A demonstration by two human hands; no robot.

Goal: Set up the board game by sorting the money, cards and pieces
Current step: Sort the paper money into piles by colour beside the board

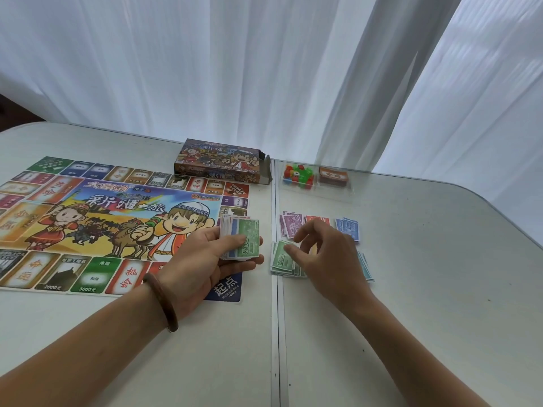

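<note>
- Money is being held partly as a stack of notes (241,240), gripped by the left hand (205,259) above the near right corner of the game board (88,224); a green 500 note is being shown on top.
- The right hand (323,251) is being held over the sorted piles, fingers loosely bent and nothing gripped; its fingertips are being held at the green pile (282,259), but contact cannot be told.
- Behind it, the purple pile (291,224), red pile (316,219) and blue pile (350,227) are being displayed in a row on the table (426,289); a teal pile (365,268) is being partly covered by the right hand.
- Farther back, coloured pieces (298,173) and a card deck (333,174) are being held in a clear tray (317,191), beside the open game box (220,161).
</note>
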